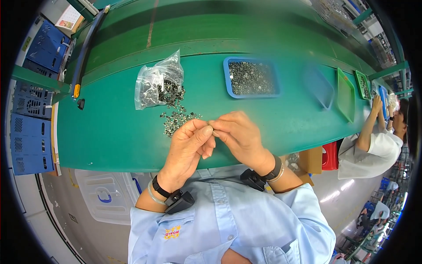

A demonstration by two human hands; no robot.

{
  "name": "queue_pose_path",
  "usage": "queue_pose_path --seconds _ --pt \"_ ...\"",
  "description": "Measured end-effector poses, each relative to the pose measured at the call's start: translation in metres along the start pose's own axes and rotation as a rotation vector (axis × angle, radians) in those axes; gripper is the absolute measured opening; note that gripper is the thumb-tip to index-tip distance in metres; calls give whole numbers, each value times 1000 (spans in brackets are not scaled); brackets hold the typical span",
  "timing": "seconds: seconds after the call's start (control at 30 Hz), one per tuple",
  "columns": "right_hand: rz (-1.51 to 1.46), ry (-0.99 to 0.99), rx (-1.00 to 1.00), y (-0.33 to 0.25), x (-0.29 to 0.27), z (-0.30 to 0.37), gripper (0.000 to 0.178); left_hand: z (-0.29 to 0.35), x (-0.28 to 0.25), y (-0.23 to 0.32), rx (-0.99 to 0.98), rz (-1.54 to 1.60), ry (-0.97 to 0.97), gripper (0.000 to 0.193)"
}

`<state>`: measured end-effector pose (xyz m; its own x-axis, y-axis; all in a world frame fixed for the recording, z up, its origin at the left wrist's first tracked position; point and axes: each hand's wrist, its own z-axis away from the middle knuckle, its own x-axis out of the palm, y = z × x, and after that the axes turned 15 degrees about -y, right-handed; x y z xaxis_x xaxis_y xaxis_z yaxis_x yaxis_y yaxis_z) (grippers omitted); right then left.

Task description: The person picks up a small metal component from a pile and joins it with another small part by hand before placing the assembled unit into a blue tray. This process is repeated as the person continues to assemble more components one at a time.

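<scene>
My left hand and my right hand meet over the near part of the green table. Both are closed, thumbs and fingertips pinched together at one spot. Whatever they pinch is too small and too covered by the fingers to name. Just beyond my left hand lies a loose pile of small shiny metal pieces. It spills from the mouth of a clear plastic bag that holds more of them. Farther off, a blue tray is filled with small metal parts.
To the right stand an empty-looking blue tray, a green tray and a smaller green tray with parts. A co-worker sits at the right end. Blue crates line the left; a lidded clear box is below the table edge.
</scene>
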<state>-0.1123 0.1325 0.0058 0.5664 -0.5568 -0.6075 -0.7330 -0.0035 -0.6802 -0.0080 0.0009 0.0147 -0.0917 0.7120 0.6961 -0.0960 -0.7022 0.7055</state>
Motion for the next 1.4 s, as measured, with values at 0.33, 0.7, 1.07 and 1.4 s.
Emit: queue_pose_path --seconds 0.33,0.7,1.07,1.4 --pt "-102 9 35 2 1 2 23 0 9 5 31 -1 -12 14" --pt "-184 15 12 0 3 2 25 0 1 -2 65 36 -78 14" --pt "100 64 70 9 -39 -16 17 3 -4 13 70 -35 57 16" --pt "285 -183 88 37 -41 -31 18 44 -52 26 243 -157 200 16"
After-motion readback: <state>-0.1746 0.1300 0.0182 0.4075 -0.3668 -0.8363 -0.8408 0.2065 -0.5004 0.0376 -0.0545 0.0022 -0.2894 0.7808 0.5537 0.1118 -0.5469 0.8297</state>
